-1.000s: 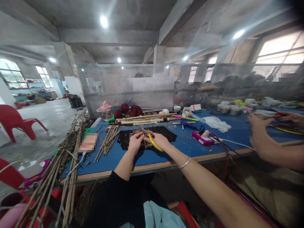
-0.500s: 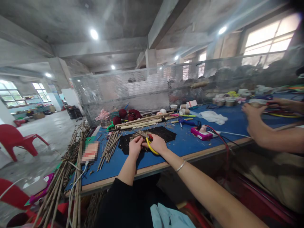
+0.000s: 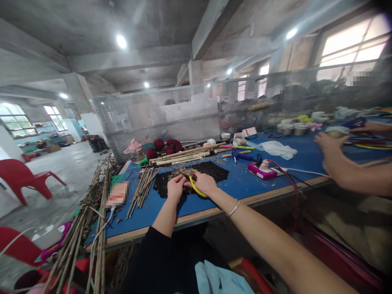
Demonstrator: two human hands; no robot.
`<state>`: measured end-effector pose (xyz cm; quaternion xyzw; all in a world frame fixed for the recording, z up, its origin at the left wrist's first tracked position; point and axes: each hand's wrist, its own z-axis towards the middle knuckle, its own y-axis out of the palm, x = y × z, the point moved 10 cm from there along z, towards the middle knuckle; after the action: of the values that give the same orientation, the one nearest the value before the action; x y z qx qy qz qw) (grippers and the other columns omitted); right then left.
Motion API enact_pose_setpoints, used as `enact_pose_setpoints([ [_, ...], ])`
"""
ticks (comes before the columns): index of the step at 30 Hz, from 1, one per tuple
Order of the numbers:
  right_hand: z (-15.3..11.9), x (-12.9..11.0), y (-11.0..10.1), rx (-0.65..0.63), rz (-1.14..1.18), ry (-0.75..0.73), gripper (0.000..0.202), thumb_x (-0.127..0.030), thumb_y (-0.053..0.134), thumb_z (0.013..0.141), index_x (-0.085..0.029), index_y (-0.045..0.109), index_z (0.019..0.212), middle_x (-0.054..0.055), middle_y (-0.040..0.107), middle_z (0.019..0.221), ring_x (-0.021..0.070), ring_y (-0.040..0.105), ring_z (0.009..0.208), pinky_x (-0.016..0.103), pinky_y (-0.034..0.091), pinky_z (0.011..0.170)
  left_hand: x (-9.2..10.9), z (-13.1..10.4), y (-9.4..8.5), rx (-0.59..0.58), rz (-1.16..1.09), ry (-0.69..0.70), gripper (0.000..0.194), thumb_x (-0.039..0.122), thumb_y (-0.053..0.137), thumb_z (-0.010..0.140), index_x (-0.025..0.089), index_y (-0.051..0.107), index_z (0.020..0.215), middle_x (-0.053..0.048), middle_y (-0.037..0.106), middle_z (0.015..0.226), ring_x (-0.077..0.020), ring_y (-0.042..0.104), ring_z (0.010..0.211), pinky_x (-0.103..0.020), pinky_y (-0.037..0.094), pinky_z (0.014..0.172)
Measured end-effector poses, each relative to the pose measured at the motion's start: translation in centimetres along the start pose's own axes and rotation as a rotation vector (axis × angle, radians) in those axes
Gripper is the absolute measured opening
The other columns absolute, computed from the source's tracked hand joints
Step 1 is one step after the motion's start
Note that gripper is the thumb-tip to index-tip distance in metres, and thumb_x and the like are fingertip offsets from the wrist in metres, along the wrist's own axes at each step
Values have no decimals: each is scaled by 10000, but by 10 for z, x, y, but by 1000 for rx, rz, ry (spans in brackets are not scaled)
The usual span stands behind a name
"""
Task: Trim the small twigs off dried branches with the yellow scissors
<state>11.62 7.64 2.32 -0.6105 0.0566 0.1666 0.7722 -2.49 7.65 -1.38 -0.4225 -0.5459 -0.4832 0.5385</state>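
My right hand (image 3: pixel 206 183) is closed around scissors with a yellow handle (image 3: pixel 196 188), and their blades point to the upper left. Close beside it, my left hand (image 3: pixel 175 188) is pinched shut near the blades; what its fingers hold is too small and hidden to make out. Both hands are over a black cloth (image 3: pixel 218 171) strewn with brown plant bits (image 3: pixel 191 170). Left of the cloth lies a small pile of short cut twigs (image 3: pixel 143 190) on the blue tabletop (image 3: pixel 196 210).
Long dry branches (image 3: pixel 79 237) lean over the table's left end, near a cable. Pale sticks (image 3: pixel 183 157) and dark red balls (image 3: pixel 158 144) lie behind the cloth. A purple power strip (image 3: pixel 262 171) sits right. At far right, another person's hand (image 3: pixel 329 141) holds a round object.
The view has shifted slightly. My hands stay together over the cloth with the scissors in the right one, with hardly any visible movement.
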Motion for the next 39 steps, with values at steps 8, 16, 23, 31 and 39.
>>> enact_pose_setpoints([
  [8,-2,6,3,-24,-7,40,650,-760,403,634,-200,604,896,110,644,869,255,605,824,301,414,679,1,-1,0,3,44,13,325,254,647,661,123,657,959,-80,674,792,-105,577,584,-166,410,455],
  [16,-7,9,-9,107,52,55,628,-680,472,673,-194,527,1067,100,618,969,239,564,925,306,363,763,5,-5,0,12,-88,-1,306,228,586,717,121,611,1003,-57,643,752,-68,543,530,-141,397,420],
  [23,-3,1,-5,117,63,-72,595,-648,470,695,-191,499,1075,104,601,990,260,514,985,388,276,812,1,-1,7,-46,-153,-1,304,268,595,721,144,597,998,-40,628,751,-57,533,491,-139,404,389],
  [31,-4,0,-8,141,74,-87,582,-629,498,691,-180,497,1061,100,593,995,245,519,971,356,301,798,0,-6,23,-181,-158,-16,344,212,625,690,162,591,1028,-38,659,781,-64,554,522,-138,432,421],
  [39,-6,1,-10,127,87,-60,597,-661,511,660,-189,510,1026,77,615,916,214,574,861,268,371,695,0,-7,25,-186,-139,-15,350,222,622,703,163,592,1047,-48,665,803,-65,559,521,-140,432,417],
])
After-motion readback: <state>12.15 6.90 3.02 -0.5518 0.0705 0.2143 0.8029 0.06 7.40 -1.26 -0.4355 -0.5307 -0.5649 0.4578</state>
